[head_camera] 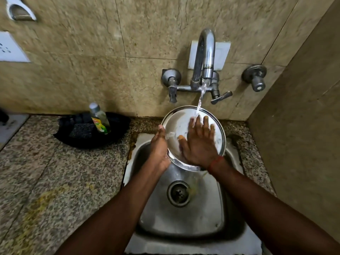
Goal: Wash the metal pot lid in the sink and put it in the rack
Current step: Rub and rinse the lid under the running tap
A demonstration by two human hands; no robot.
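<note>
running water from the tap (pixel 205 57) lands on the metal pot lid (pixel 176 124), which is held tilted over the back edge of the sink (pixel 217 203). left hand (pixel 159 150) grips the lid's left rim, thumb up along the edge. right hand (pixel 199 144) lies flat on the lid's face, fingers spread, stream hitting the fingertips. red thread on the right wrist. drain (pixel 178 193) sits mid-basin below. on the worktop's back edge, left of the sink, a black tray (pixel 117 133) holds a soap bottle (pixel 100 118) and a scrub pad (pixel 81 130). rack not in view.
</note>
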